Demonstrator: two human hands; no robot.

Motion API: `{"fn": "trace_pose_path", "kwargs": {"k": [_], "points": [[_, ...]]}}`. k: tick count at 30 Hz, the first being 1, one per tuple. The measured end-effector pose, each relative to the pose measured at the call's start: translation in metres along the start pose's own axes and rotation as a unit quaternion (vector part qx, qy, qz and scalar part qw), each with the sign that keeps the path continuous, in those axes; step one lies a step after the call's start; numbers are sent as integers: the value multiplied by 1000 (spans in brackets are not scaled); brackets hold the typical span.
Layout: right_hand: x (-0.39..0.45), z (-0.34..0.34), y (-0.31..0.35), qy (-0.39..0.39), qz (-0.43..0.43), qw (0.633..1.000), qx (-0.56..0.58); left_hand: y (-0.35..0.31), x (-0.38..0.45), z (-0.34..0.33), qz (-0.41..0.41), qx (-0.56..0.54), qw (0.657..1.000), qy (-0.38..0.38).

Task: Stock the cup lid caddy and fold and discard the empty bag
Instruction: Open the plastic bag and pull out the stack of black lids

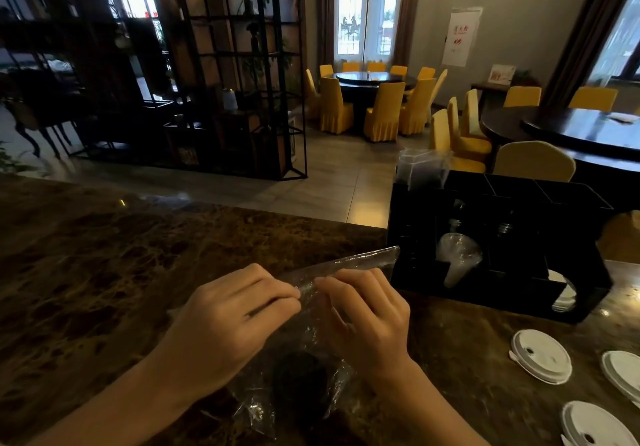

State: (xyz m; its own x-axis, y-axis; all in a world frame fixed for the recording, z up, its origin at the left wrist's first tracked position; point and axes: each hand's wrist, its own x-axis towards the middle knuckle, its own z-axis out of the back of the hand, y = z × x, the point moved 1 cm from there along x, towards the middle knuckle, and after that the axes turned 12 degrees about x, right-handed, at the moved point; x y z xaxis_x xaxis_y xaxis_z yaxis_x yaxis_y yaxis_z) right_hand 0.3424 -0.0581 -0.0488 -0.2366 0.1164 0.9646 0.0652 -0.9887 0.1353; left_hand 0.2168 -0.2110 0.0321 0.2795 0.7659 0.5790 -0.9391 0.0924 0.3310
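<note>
While I watch the head view, the left hand (225, 324) and right hand (367, 317) press the clear bag (304, 369) flat on the surface (104, 272), fingers curled pinching its fold, left of the caddy (519, 237); lids (541, 355) lie right.

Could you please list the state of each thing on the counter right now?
Plastic bag: flat on counter, partly folded.
Left hand: pressing the bag.
Right hand: pinching the bag's fold.
Caddy: upright, holding clear lids.
White lids: loose on counter, outside the caddy.
</note>
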Motion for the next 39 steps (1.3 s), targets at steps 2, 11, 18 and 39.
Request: {"fn": "trace_pose_path", "kwargs": {"k": [2, 11, 18, 39], "points": [[-2, 3, -4, -2, 0, 1000, -4, 0, -2, -2, 1, -1, 1000, -6], [-3, 9, -12, 6, 0, 999, 33, -21, 11, -12, -7, 9, 1000, 9], [-5, 14, -20, 11, 9, 999, 39, -26, 15, -15, 5, 18, 999, -35], [-13, 32, -52, -3, 31, 998, 49, -37, 36, -28, 1, 52, 997, -49]]}}
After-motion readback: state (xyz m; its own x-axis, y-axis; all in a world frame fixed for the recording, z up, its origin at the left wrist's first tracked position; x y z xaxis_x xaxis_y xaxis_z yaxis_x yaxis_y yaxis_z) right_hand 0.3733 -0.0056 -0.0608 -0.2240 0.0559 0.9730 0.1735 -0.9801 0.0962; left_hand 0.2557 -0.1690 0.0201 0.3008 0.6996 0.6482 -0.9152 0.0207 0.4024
